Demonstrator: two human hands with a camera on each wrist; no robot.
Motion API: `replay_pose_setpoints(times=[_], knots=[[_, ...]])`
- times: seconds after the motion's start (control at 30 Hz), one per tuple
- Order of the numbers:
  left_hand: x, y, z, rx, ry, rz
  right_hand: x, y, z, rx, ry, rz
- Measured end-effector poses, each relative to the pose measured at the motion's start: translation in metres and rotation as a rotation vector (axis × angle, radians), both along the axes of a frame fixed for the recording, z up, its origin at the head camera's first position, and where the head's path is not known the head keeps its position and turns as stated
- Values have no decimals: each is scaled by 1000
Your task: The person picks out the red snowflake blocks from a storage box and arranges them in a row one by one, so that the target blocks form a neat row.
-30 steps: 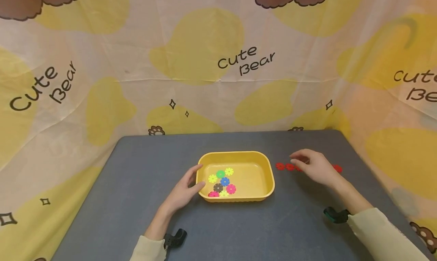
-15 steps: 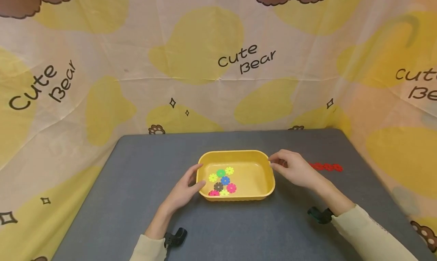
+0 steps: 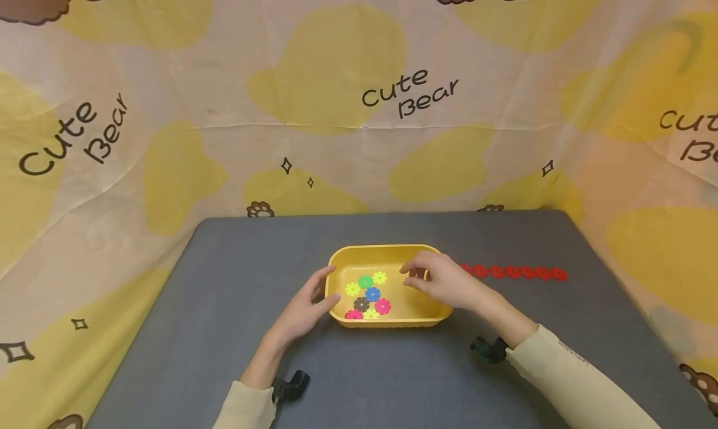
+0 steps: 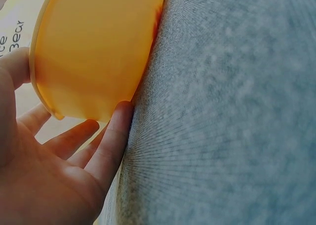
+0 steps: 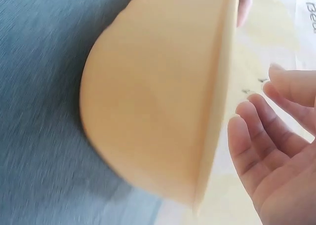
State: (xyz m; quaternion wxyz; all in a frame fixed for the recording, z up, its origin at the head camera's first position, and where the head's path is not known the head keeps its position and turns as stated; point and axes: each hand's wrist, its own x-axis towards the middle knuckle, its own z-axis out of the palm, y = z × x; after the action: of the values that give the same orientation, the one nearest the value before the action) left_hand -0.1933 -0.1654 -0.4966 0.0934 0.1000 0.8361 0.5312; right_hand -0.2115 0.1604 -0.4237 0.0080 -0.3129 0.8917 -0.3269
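Note:
A yellow plastic tray point(image 3: 387, 322) stands on the dark table, its left end held by my left hand point(image 3: 303, 307). In the left wrist view the thumb lies at the rim while the other fingers point(image 4: 111, 146) rest against the outer wall. Over the tray's right side hovers my right hand point(image 3: 443, 282), its fingers loosely bent. The right wrist view shows nothing between its fingertips, just beyond the tray's rim point(image 5: 217, 111). Inside the tray, toward its left, lie several notched flower-shaped discs: green point(image 3: 365, 282), blue point(image 3: 373, 294), dark grey point(image 3: 361, 304), pink point(image 3: 382, 306) and yellow point(image 3: 379, 278).
Right of the tray, a straight row of red flower-shaped discs point(image 3: 512, 272) lies on the dark grey table point(image 3: 269, 248). The right hand partly covers its left end. A patterned fabric sheet point(image 3: 336, 105) hangs behind and along the sides.
My right hand has moved left from above the red discs, past the tray's right rim, to over the tray. My left hand has stayed at the tray's left end.

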Motion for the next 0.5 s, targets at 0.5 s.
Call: replay_pose_setpoints(times=[0.5], knots=[[-1, 1, 2, 7, -15, -2, -9, -57, -13, 5, -62, 106]])
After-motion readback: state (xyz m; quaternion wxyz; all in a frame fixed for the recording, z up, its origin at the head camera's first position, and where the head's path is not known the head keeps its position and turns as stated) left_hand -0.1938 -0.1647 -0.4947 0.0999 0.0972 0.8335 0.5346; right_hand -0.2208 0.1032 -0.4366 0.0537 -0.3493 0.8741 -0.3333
